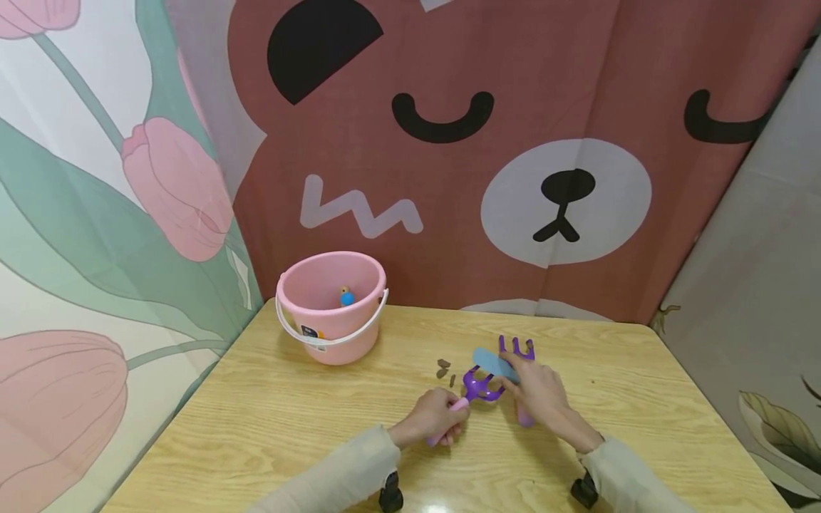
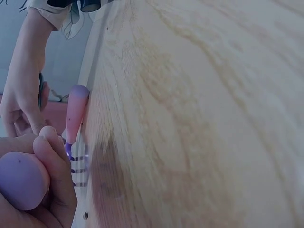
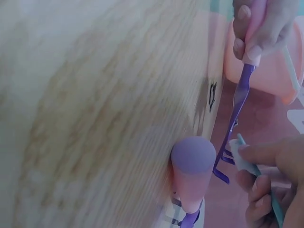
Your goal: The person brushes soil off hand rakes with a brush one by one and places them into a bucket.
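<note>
My left hand (image 1: pixel 431 415) grips the pink handle of a purple-pronged hand rake (image 1: pixel 476 387), its head raised off the table. In my right hand (image 1: pixel 541 392) is a light blue brush (image 1: pixel 490 362), pinched between thumb and fingers. The right wrist view shows the brush's white bristles (image 3: pixel 241 159) at the prongs; whether they touch cannot be told. Beneath my right hand a second purple rake (image 1: pixel 524 416) with a pink handle lies on the table, partly hidden by that hand. In the left wrist view the held handle's rounded end (image 2: pixel 23 180) pokes out of my left fist.
A pink bucket (image 1: pixel 340 350) with a white handle stands at the back left, with a small blue and tan object (image 1: pixel 346 296) inside. Several brown bits (image 1: pixel 442 368) lie on the wooden table (image 1: pixel 288 427) beyond my left hand. A bear-print curtain (image 1: pixel 442 199) hangs behind.
</note>
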`<state>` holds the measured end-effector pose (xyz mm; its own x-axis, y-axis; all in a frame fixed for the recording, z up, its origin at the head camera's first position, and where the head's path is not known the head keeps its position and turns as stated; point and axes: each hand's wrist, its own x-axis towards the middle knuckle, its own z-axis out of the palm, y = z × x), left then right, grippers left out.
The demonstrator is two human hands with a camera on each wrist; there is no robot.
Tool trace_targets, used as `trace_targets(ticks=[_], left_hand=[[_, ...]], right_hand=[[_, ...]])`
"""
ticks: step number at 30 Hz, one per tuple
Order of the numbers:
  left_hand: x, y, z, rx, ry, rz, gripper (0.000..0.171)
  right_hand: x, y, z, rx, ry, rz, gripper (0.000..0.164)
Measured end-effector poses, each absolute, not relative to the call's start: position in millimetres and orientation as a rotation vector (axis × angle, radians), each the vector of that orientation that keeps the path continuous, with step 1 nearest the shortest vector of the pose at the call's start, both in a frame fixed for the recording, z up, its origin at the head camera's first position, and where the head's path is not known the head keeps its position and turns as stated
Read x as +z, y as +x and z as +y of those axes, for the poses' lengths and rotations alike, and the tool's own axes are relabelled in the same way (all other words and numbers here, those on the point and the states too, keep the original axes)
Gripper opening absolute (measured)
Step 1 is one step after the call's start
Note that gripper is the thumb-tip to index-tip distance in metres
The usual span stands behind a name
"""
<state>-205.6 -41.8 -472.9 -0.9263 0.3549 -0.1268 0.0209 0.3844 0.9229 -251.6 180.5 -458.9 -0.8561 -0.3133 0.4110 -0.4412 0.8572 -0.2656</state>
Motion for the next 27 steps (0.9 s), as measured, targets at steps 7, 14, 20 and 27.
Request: trace_targets(ticks=[7,14,20,27], left_hand=[[-473.2,-205.8,-44.0,1.572,0.331,2.352,0.016],[-474.6,-205.2,-41.6,1.559,0.343,2.363,0.015],[-475.1,-203.2,-41.1,1.577,0.339,2.343,0.014],[-476.8,-204.8,-42.5,1.582,0.33,2.356,0.012]], right_hand=[[-459.8,-251.5,178.5,0.631,0.673,-2.687,0.043],[-461.9,-249.4,178.3,0.57,0.692,-2.769,0.041],[-462.1,-250.6,179.8,0.54,0.632,-2.737,0.042],[-459.2,-249.1,183.4,0.493,0.564,-2.666,0.042]])
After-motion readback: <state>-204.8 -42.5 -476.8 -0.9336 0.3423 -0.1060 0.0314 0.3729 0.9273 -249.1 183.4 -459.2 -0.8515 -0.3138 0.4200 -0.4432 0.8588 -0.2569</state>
